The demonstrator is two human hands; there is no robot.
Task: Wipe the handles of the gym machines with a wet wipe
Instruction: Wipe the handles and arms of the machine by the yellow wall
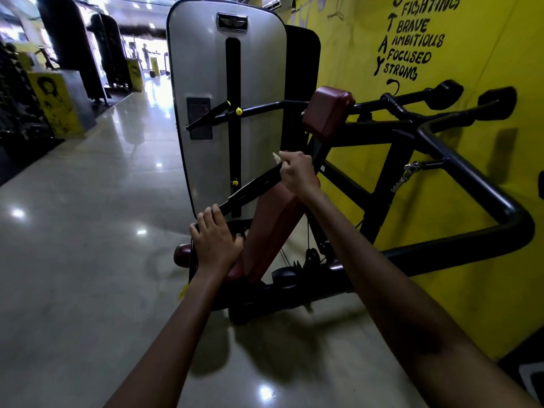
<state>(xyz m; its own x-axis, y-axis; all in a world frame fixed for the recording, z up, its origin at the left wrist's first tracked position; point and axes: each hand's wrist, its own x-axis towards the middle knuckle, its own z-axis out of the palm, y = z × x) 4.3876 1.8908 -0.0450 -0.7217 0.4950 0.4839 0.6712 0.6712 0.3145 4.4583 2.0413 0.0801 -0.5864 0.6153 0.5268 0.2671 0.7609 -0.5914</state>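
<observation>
While the left hand (216, 241) rests with relaxed fingers over the lower end of the black handle bar (253, 185), the right hand (297, 172) grips the same bar higher up, its curled fingers pinching the wet wipe (276, 156), which protrudes just beyond the fingertips.

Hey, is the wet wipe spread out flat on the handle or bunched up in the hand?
Bunched up. Only a small pale tip of the wet wipe pokes out above the right hand, whose fingers are curled round it against the black handle.

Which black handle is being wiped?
The near slanted handle bar: the right hand grips it with the wet wipe; the upper handle is untouched.
</observation>
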